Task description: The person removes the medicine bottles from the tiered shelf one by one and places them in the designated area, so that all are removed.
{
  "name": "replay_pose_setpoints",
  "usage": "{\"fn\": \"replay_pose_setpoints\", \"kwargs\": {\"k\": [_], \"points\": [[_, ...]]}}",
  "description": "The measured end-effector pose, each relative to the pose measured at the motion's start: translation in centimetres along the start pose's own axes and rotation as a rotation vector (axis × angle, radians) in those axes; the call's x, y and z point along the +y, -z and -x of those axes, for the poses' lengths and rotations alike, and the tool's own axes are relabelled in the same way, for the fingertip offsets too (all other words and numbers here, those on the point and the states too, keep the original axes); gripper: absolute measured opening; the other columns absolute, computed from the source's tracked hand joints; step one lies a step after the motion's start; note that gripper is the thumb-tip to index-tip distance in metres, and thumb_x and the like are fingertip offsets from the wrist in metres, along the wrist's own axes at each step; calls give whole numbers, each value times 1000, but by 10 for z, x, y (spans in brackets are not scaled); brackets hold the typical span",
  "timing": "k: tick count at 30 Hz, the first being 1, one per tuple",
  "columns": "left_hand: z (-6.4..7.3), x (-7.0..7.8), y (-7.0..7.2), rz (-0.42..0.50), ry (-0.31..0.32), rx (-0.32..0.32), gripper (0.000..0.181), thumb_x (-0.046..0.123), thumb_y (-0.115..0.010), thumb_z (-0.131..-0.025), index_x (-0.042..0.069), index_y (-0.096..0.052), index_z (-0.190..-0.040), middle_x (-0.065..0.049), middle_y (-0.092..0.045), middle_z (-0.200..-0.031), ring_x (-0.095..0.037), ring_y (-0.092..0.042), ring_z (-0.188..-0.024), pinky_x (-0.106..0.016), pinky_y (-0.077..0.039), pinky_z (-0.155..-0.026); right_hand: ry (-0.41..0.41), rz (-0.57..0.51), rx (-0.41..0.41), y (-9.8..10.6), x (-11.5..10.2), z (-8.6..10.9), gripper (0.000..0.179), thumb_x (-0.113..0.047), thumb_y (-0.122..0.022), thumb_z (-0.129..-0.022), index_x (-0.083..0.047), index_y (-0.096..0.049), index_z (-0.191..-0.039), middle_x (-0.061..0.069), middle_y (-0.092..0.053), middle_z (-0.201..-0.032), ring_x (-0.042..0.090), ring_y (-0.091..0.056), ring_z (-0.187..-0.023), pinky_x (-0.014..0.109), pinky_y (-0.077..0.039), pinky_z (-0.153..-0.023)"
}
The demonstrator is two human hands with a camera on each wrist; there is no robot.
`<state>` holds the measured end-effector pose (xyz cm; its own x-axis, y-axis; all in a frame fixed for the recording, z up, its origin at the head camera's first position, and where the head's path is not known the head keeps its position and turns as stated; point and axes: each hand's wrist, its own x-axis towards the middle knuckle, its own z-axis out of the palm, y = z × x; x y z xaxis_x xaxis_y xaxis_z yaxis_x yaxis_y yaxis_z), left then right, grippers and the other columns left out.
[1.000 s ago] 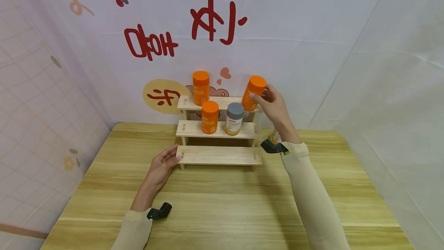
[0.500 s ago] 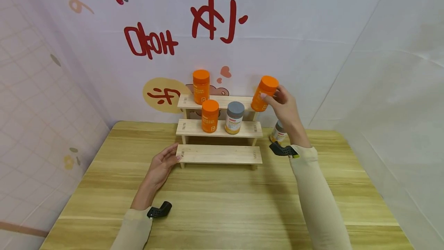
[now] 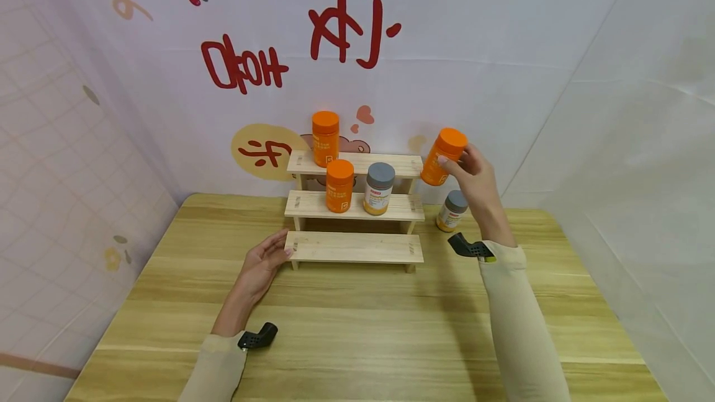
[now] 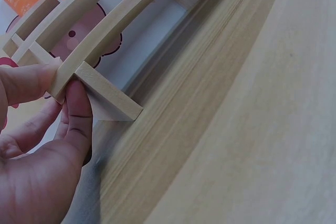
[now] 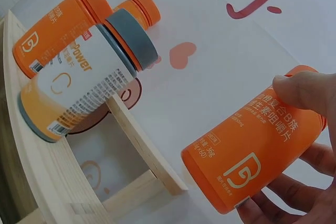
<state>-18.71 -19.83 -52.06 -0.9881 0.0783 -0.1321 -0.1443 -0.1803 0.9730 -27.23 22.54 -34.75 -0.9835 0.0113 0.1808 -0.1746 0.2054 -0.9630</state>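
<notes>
My right hand (image 3: 475, 172) grips an orange pill bottle (image 3: 440, 160) off the right end of the top tier, the bottle tilted with its cap to the right. In the right wrist view the thumb lies across the orange bottle (image 5: 252, 145) and the fingers curl beneath it. My left hand (image 3: 265, 265) pinches the left end of the lowest tier of the three-tier wooden rack (image 3: 357, 247). The left wrist view shows thumb above and fingers below that board (image 4: 100, 35).
An orange bottle (image 3: 326, 141) stands on the top tier. The middle tier bears another orange bottle (image 3: 339, 188) and a grey-capped white-and-yellow bottle (image 3: 378, 191). A similar grey-capped bottle (image 3: 451, 213) stands on the table (image 3: 357, 340), right of the rack. A printed wall sheet (image 3: 475, 48) rises behind.
My right hand has moved the orange bottle rightward, from the top tier's right part to beyond its end. The grey-capped bottle on the table has come into fuller view. The left hand stays put.
</notes>
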Motion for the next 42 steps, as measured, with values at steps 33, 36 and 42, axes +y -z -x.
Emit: {"fn": "replay_pose_setpoints", "kwargs": {"k": [33, 36, 42], "points": [[1, 2, -1, 4, 15, 4, 65, -1, -63, -99, 2, -36, -158, -16, -49, -141, -4, -58, -115, -13, -51, -97, -6, -167, 107, 60, 42, 18, 57, -19, -76, -95, -18, -53, -147, -4, -61, -135, 13, -54, -127, 31, -39, -118], [1, 2, -1, 10, 14, 8, 65, -2, -63, -98, 2, -37, -157, -14, -51, -138, -4, -59, -115, -14, -52, -97, -23, -158, 111, 65, 47, 20, 56, -20, -76, -95, -18, -53, -146, -5, -61, -135, 12, -54, -127, 28, -40, -116], [-1, 0, 0, 9, 14, 2, 65, -1, -64, -98, 2, -36, -158, -13, -51, -138, -5, -59, -115, -15, -52, -97, -20, -159, 119, 76, 57, 23, 57, -19, -74, -96, -18, -52, -148, -7, -62, -132, 11, -56, -125, 18, -46, -103]]}}
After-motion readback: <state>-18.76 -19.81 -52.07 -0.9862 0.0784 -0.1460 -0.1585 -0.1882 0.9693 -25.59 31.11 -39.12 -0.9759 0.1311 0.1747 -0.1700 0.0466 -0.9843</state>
